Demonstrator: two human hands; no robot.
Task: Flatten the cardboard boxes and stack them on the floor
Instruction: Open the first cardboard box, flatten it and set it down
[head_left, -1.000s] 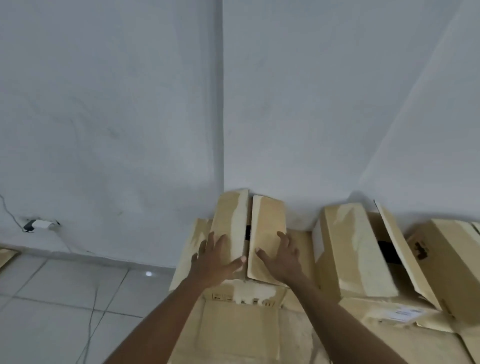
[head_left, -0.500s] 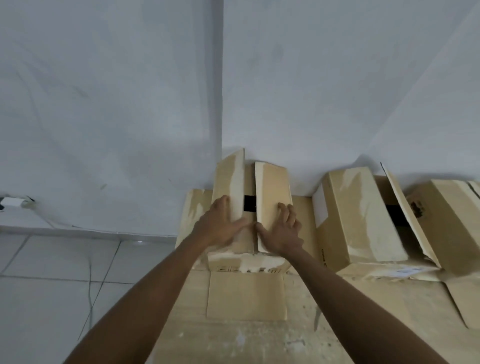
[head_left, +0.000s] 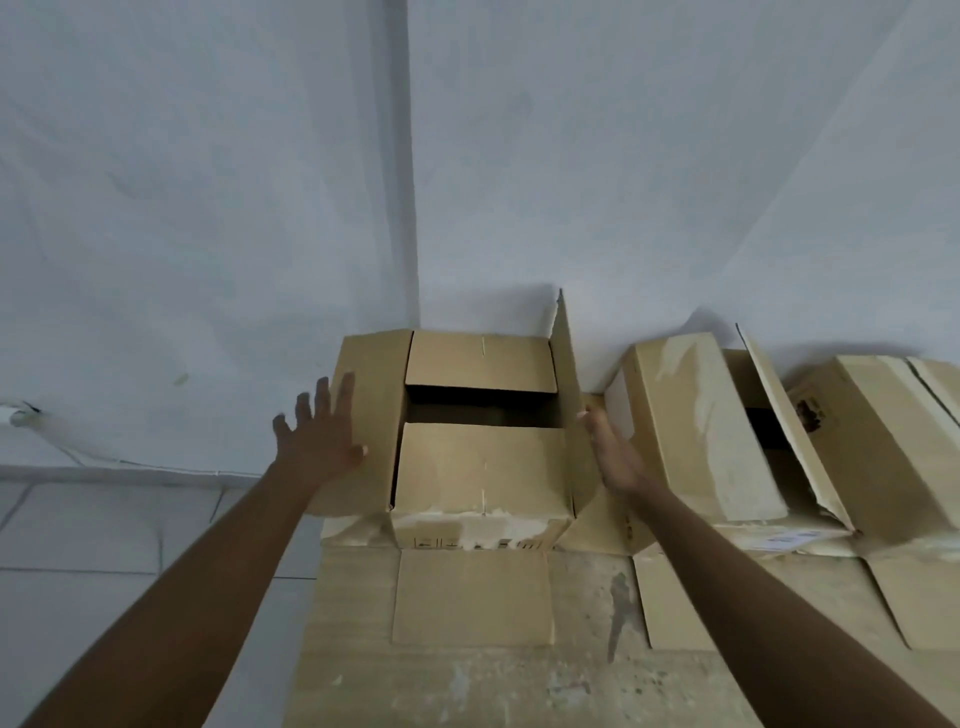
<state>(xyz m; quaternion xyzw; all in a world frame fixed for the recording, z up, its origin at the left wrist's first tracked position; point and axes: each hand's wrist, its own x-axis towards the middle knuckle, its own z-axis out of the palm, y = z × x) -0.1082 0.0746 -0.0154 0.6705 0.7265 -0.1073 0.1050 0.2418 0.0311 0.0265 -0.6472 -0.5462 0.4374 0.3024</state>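
Note:
A brown cardboard box (head_left: 480, 473) stands in the wall corner on a layer of flat cardboard (head_left: 467, 597). Its two long top flaps are spread outward and the two short inner flaps lie nearly level, with a dark gap between them. My left hand (head_left: 322, 436) rests flat, fingers spread, on the left flap (head_left: 371, 410). My right hand (head_left: 613, 452) presses edge-on against the outside of the right flap (head_left: 569, 395), which stands nearly upright.
To the right, two more boxes stand against the wall: one with a raised flap (head_left: 727, 426) and another (head_left: 883, 431) at the frame's edge. White floor tiles (head_left: 104, 530) lie on the left, with a cable and plug (head_left: 21, 415) along the wall's base.
Both hands have moved apart from the box's middle, and the two long flaps have swung open to the sides, uncovering the short inner flaps. The view has tilted down.

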